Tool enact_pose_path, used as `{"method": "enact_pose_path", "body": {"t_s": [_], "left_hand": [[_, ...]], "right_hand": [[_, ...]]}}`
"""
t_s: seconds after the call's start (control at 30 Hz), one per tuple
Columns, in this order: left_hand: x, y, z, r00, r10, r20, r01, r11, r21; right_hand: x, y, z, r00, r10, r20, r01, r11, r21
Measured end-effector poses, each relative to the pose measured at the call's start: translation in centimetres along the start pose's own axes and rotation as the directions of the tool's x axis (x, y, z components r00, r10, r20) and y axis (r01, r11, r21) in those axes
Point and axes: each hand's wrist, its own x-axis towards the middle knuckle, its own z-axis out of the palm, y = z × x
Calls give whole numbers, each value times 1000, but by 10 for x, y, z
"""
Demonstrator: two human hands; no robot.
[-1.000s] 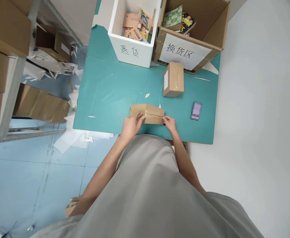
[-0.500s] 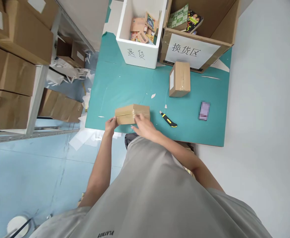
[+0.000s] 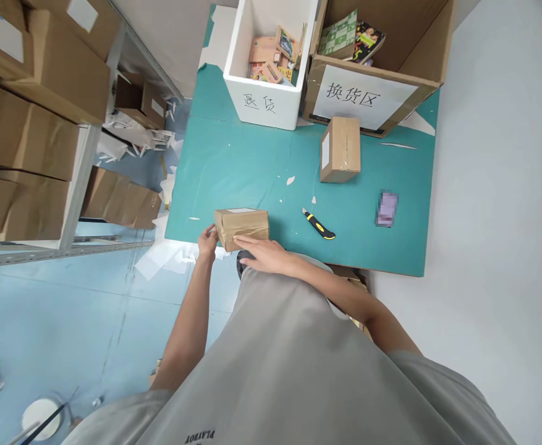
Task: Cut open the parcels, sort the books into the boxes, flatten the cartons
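Held box: taped brown carton (image 3: 246, 230) at the table's near edge, toward its near left corner; its lower side overlaps that edge in view; can't tell if it rests on the table or is lifted.
Box faces: white label on the face turned up and away, shiny tape on the side facing the person.
Left hand (image 3: 207, 241): at the box's left end, fingers bent, tips at the corner; can't tell if they pinch or just prop. Probably there to steady that end.
Right hand (image 3: 267, 253): fingers nearly straight, laid on the taped side, not wrapped around anything. Likely keeps the box from tipping toward the body.
Why so close: near edge puts the box right before the torso, presumably for short reach with both hands.
Cutter (image 3: 318, 224): black and yellow, right of the held box, nobody holding it; blade end points to the far left. Seems parked within right-hand reach.
Second box (image 3: 345, 148): right half, just in front of the big carton.
Big carton (image 3: 431, 43): far right corner, open top, books (image 3: 338, 36) inside, handwritten sheet (image 3: 363, 96) on front, readable from the person's side.
White bin (image 3: 282, 99): far edge, beside the carton, open, booklets inside.
Phone-like item (image 3: 386, 208): pixelated, near the right edge.
Table (image 3: 252, 167): green top, scattered paper scraps.
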Motion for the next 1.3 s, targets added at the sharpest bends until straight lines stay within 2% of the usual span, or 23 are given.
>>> {"method": "enact_pose_path", "body": {"t_s": [0.13, 0.23, 0.4, 0.47, 0.57, 0.67, 0.73, 0.8, 0.87, 0.93, 1.03, 1.17, 1.3], "left_hand": [[-1, 6, 3, 999, -40, 21, 41, 996, -74], [-3, 19, 12, 994, 27, 105, -15, 994, -109], [-15, 50, 46, 965, 123, 231, -122, 992, -19], [-24, 59, 58, 962, 161, 221, -169, 986, 17], [-37, 65, 64, 962, 218, 166, -236, 967, 94], [-46, 60, 58, 942, 324, 86, -335, 928, 166], [-49, 52, 54, 933, 356, 47, -358, 914, 189], [-50, 41, 53, 949, 308, 58, -314, 927, 207], [-50, 29, 54, 971, 208, 116, -230, 945, 233], [-52, 17, 57, 977, 123, 172, -165, 953, 254], [-59, 8, 58, 978, 81, 191, -130, 957, 259], [-70, 21, 56, 981, 132, 140, -160, 963, 216], [-64, 44, 56, 945, 319, 76, -325, 941, 96]], "right_hand": [[-13, 34, -24, 972, 80, -221, -44, 985, 165], [-20, 75, -41, 903, 241, -355, -113, 932, 344], [-27, 147, -52, 748, 523, -408, -292, 812, 506], [-30, 161, -48, 701, 580, -415, -341, 784, 520], [-36, 166, -38, 666, 579, -471, -339, 797, 501], [-43, 162, -27, 670, 527, -523, -276, 830, 484], [-48, 163, -20, 695, 504, -512, -252, 838, 483], [-53, 166, -12, 735, 499, -459, -279, 840, 466], [-57, 170, -3, 767, 506, -395, -325, 837, 440], [-60, 174, 3, 778, 519, -354, -357, 829, 431], [-65, 175, 6, 778, 531, -336, -365, 817, 446], [-66, 172, -3, 754, 546, -365, -319, 790, 525], [-60, 167, -15, 734, 512, -446, -197, 789, 582]]}}
